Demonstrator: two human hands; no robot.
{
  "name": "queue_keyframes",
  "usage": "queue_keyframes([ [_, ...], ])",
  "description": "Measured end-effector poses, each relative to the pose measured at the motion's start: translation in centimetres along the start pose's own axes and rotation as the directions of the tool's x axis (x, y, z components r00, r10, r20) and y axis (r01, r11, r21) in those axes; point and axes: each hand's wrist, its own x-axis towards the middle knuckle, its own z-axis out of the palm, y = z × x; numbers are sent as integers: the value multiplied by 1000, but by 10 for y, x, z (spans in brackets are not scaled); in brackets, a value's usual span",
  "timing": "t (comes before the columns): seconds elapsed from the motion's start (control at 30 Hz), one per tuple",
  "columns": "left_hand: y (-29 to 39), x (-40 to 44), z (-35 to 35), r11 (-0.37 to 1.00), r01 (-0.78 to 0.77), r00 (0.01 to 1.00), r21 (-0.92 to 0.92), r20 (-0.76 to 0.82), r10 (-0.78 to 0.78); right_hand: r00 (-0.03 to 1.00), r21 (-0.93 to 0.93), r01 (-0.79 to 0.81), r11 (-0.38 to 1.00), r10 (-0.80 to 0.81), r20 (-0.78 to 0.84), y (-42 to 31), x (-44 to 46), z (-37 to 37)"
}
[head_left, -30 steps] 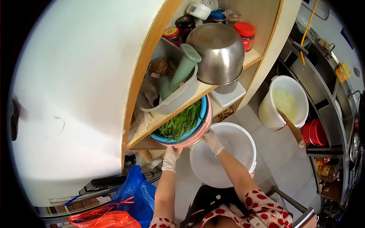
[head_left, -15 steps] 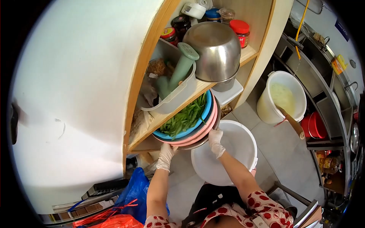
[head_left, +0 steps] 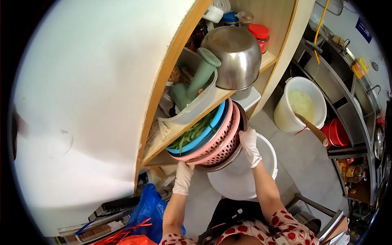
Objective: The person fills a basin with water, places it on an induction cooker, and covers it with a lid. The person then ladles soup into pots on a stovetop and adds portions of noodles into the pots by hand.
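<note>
Seen from above, both of the person's arms reach forward from patterned short sleeves [head_left: 294,226], with thin whitish gloves covering the hands and wrists. The left forearm [head_left: 173,214] runs almost straight ahead to the left hand [head_left: 183,177], which is raised with its fingers bent and partly hidden. The right forearm [head_left: 266,183] slants forward and inward, and the right hand [head_left: 250,147] reaches farther ahead, its fingers curled in a grip.
</note>
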Motion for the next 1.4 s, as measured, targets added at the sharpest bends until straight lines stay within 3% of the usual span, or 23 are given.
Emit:
queue_keyframes([
  [0.03,0,-4,1,1000,15,1000,-27,-21,-16,1000,-33,12,999,-11,8,-2,3,-6],
  [0.07,-1,-8,-5,999,17,987,-43,158,-10,1000,-78,5,997,-3,27,-8,5,-13],
  [0.2,-12,-26,9,995,-44,998,-85,29,47,998,-149,40,988,-33,49,-1,19,-23],
  [0.33,-14,-34,13,999,-41,998,-31,49,43,991,-94,-87,992,96,94,5,31,-35],
  [0.4,-11,-36,13,998,-14,995,-62,102,20,995,-133,-68,989,77,65,15,33,-40],
  [0.5,-7,-50,27,993,-41,999,-107,-9,41,997,-223,-51,973,63,45,14,31,-58],
  [0.6,-7,-31,-8,975,-197,972,103,148,181,1000,-280,10,960,-10,0,26,35,-84],
  [0.7,4,-22,-7,988,-156,988,-2,6,156,999,-343,20,939,-32,-30,31,17,-117],
  [0.73,6,-19,-4,984,-180,982,-6,-65,180,1000,-276,14,961,-21,-22,59,20,-122],
  [0.83,9,-6,-9,935,-304,952,181,31,304,999,-261,-26,965,30,12,114,7,-148],
  [0.87,13,3,-13,977,-215,977,-12,11,215,995,-163,-85,983,91,29,134,0,-157],
  [0.9,10,7,-18,839,-434,900,329,200,387,987,-64,-152,986,155,48,155,-10,-166],
  [0.97,-3,30,-41,901,-403,895,158,274,353,959,33,-283,959,282,38,187,-26,-187],
  [1.03,-2,37,-34,973,-230,970,26,87,227,912,28,-410,912,410,1,203,-43,-210],
  [1.07,-9,42,-46,892,-375,916,252,251,314,882,13,-470,883,470,-25,201,-53,-228],
  [1.1,-12,54,-53,894,-338,939,294,167,300,861,22,-508,861,508,-34,199,-64,-246],
  [1.17,-11,56,-41,968,-210,978,135,12,210,823,41,-566,823,567,-35,202,-77,-280],
  [1.2,-12,60,-34,964,-156,959,214,-202,200,810,41,-583,811,585,-45,226,-78,-295],
  [1.23,-12,81,-60,968,-195,972,154,-99,212,812,166,-575,801,584,-5,249,-81,-310],
  [1.27,-11,120,-103,939,-264,959,218,-40,279,795,214,-591,778,607,-9,268,-82,-327],
  [1.3,-14,122,-100,901,-331,940,278,21,339,775,260,-608,750,632,-9,274,-85,-341],
  [1.37,-11,89,-65,908,-206,932,365,-209,296,756,331,-613,717,654,-17,272,-97,-377],
  [1.4,-12,71,-51,955,-159,947,248,-236,219,742,381,-612,693,669,-25,256,-102,-393],
])
